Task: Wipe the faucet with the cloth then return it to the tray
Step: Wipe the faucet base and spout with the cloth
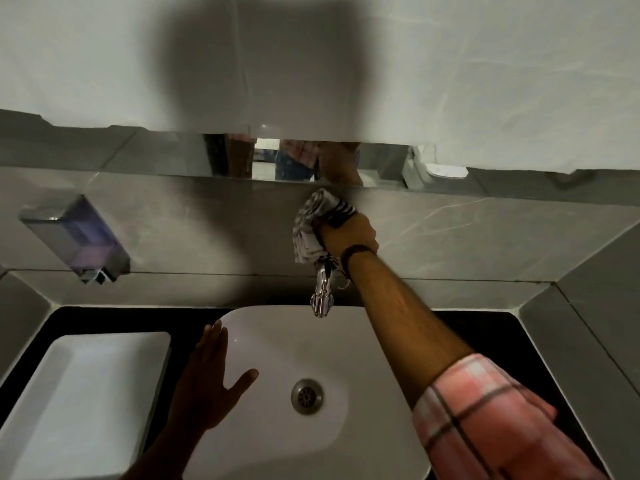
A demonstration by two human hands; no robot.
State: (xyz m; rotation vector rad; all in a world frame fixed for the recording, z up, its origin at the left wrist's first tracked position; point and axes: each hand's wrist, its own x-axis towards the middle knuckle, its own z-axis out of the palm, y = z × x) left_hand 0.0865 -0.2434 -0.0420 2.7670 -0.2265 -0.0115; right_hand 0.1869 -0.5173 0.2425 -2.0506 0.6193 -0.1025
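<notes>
Here the right hand [348, 237] is clenched around the striped cloth [313, 230], pressing it over the upper part of the chrome faucet [322, 296] at the back edge of the sink [277, 341]; the faucet's long axis runs down from the fist toward the basin, its spout tip bare below the cloth. The left hand [207, 372], fingers spread and holding nothing, rests on the sink's left rim, just beside the white tray [86, 393] at the counter's left edge, so the tray lies nearer to it than to the cloth-bearing hand.

Black counter [485, 327]: white basin [277, 445], white tray [86, 393].
</notes>
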